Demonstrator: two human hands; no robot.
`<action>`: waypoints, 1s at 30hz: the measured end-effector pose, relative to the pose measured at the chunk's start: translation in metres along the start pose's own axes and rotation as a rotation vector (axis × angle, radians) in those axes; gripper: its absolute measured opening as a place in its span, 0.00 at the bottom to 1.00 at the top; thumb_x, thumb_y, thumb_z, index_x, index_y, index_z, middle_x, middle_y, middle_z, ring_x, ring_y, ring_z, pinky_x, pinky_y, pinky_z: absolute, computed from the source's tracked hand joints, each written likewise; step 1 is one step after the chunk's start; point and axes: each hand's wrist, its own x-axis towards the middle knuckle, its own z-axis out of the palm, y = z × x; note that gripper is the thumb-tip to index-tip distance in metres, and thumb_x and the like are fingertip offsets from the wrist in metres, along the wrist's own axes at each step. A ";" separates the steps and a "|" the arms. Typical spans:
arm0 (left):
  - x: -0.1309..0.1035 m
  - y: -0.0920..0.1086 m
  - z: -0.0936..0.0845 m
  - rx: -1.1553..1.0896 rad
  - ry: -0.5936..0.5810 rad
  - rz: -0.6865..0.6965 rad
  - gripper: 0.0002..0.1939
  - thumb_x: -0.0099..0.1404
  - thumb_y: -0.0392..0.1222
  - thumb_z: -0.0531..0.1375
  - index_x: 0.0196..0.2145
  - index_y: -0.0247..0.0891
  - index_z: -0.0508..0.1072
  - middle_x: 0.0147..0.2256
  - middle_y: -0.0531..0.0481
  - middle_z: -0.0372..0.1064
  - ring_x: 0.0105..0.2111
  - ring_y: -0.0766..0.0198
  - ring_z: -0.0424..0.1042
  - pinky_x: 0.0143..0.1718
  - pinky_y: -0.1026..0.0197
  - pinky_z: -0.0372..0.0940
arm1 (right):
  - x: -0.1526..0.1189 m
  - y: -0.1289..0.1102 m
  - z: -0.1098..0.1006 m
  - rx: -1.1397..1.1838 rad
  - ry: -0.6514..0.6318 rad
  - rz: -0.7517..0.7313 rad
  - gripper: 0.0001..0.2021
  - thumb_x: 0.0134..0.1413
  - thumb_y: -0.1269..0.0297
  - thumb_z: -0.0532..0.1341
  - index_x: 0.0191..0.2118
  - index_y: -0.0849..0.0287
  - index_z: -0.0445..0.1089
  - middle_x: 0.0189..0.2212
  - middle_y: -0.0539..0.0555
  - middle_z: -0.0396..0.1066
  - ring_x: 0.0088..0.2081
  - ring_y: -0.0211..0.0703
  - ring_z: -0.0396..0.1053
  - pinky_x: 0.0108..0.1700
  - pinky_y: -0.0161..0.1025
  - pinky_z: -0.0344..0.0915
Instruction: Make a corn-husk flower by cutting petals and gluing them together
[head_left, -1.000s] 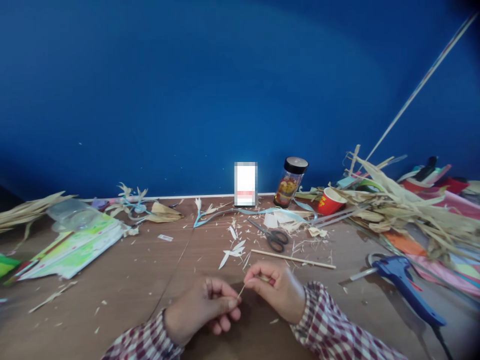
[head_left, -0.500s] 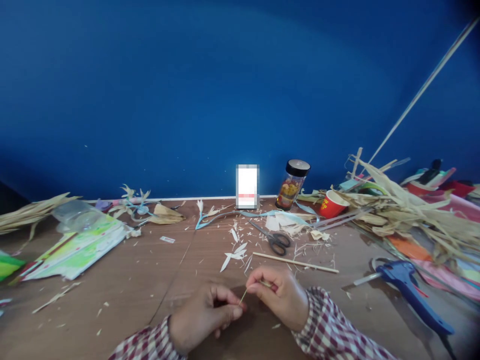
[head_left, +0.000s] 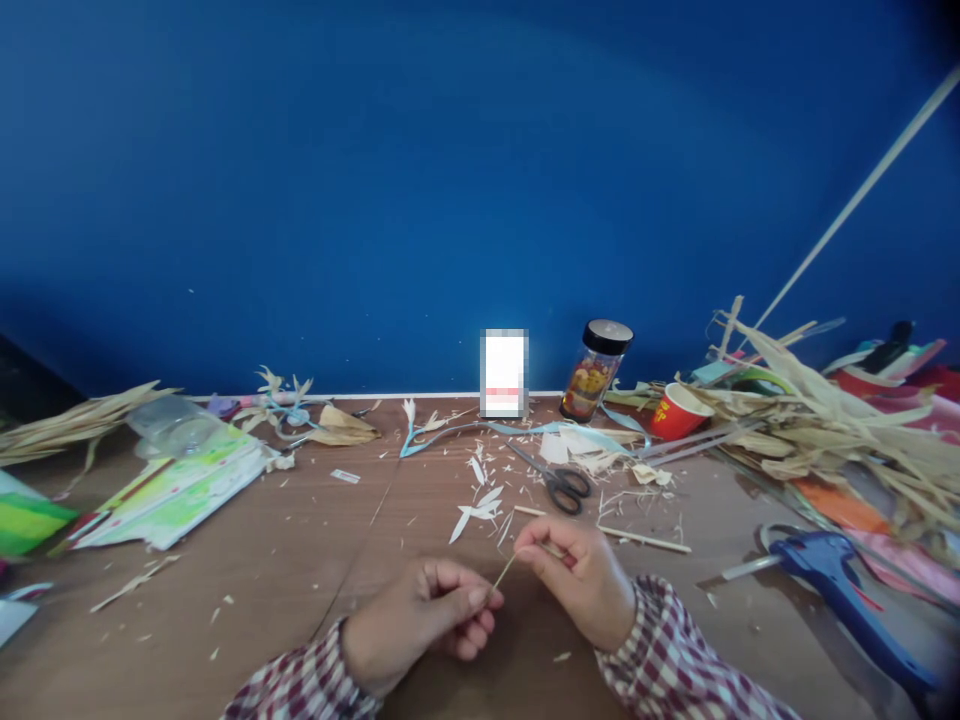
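Thin strand [head_left: 505,573] between both hands [head_left: 420,620] [head_left: 585,582]

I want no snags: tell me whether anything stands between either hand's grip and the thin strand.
Nothing visible does: the left hand and the right hand both pinch the thin strand directly between their fingertips.

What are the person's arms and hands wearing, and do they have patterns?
Long cloth sleeves with dark-red and white checks, ending in gathered cuffs. The left hand and right hand are bare: no gloves, and no rings that I can see.
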 end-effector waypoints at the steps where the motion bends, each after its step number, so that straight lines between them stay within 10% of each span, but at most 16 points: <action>1: -0.001 0.001 0.001 0.004 -0.013 -0.031 0.16 0.49 0.48 0.62 0.29 0.31 0.75 0.22 0.50 0.70 0.20 0.73 0.66 0.25 0.66 0.62 | 0.000 -0.001 0.000 -0.005 0.000 -0.004 0.09 0.51 0.60 0.56 0.27 0.60 0.67 0.15 0.44 0.52 0.17 0.31 0.48 0.19 0.30 0.45; 13: -0.001 0.005 0.002 0.157 0.107 0.006 0.15 0.44 0.48 0.64 0.24 0.32 0.71 0.23 0.51 0.72 0.12 0.77 0.58 0.12 0.71 0.51 | 0.000 -0.001 0.001 -0.029 0.023 -0.005 0.09 0.51 0.62 0.55 0.27 0.60 0.67 0.16 0.45 0.54 0.19 0.32 0.49 0.21 0.30 0.46; 25: 0.002 0.003 0.004 -0.372 0.177 0.120 0.09 0.45 0.40 0.66 0.23 0.33 0.72 0.20 0.53 0.68 0.16 0.78 0.62 0.18 0.74 0.58 | 0.002 -0.001 0.004 -0.037 0.039 0.023 0.08 0.50 0.62 0.56 0.27 0.60 0.68 0.17 0.46 0.59 0.19 0.32 0.51 0.22 0.30 0.48; 30: 0.004 -0.001 0.011 -0.234 0.232 0.315 0.07 0.50 0.39 0.63 0.30 0.36 0.76 0.24 0.51 0.69 0.22 0.73 0.65 0.25 0.70 0.62 | -0.003 -0.004 0.019 0.073 0.091 0.125 0.10 0.51 0.60 0.54 0.26 0.61 0.66 0.15 0.44 0.52 0.17 0.30 0.47 0.19 0.29 0.43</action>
